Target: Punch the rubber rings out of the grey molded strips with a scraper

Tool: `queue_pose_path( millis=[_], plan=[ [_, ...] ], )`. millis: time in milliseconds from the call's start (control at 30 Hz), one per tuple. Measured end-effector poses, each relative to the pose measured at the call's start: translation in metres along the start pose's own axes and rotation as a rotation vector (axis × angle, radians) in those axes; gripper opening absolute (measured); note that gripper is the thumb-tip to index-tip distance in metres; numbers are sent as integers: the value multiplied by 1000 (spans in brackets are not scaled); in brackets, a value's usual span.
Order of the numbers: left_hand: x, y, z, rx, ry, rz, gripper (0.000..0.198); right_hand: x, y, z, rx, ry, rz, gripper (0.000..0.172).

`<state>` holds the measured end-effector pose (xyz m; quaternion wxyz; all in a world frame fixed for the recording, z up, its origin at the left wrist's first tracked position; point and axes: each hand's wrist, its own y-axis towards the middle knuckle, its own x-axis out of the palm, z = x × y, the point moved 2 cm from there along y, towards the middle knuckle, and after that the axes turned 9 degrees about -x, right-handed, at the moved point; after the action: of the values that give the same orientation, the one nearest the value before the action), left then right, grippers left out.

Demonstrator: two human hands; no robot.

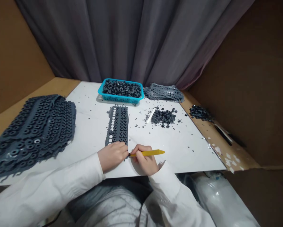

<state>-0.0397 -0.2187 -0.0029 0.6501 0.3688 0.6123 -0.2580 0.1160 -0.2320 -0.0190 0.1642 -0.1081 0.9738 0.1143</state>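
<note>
My left hand rests on the near end of a perforated dark grey rubber strip, its fingers pressing the strip down. The strip lies on a white board, and several of its holes show white. My right hand grips a yellow-handled tool, and the tool's dark tip meets the strip's near corner beside my left fingertips. A thick stack of punched grey rubber sheets lies to my left.
A blue plastic basket holds dark rubber pieces. A loose pile of them and many small bits lie on the board. Grey perforated sheets sit behind. Another pile and black tools lie on the wooden ledge. Curtain and cardboard walls surround.
</note>
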Motion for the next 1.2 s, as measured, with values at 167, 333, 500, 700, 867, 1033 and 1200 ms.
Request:
queue_pose_path(
  millis=[167, 333, 500, 700, 867, 1033, 1200],
  plan=[
    [3, -2, -8, -137, -286, 70, 20, 0, 1, -3, -43, -7, 14, 24],
    [-17, -9, -50, -779, -1184, 109, 19, -1, -1, 1, -16, 43, 27, 24],
    [-18, -8, -59, -897, -1597, -132, 18, -3, -3, 9, 133, 230, 123, 22],
    [-9, 12, -39, -697, -1260, -287, 14, 0, -1, 7, 169, 187, 95, 20],
    [-13, 22, -27, -278, -631, -243, 14, 0, 1, 2, 157, 126, 66, 19],
    [-13, 24, -18, -273, -368, -310, 12, 0, 2, -1, 141, 71, 42, 21],
    [-9, 31, -12, -306, -295, -304, 13, 0, 3, -2, 129, 63, 42, 21]
  ],
)
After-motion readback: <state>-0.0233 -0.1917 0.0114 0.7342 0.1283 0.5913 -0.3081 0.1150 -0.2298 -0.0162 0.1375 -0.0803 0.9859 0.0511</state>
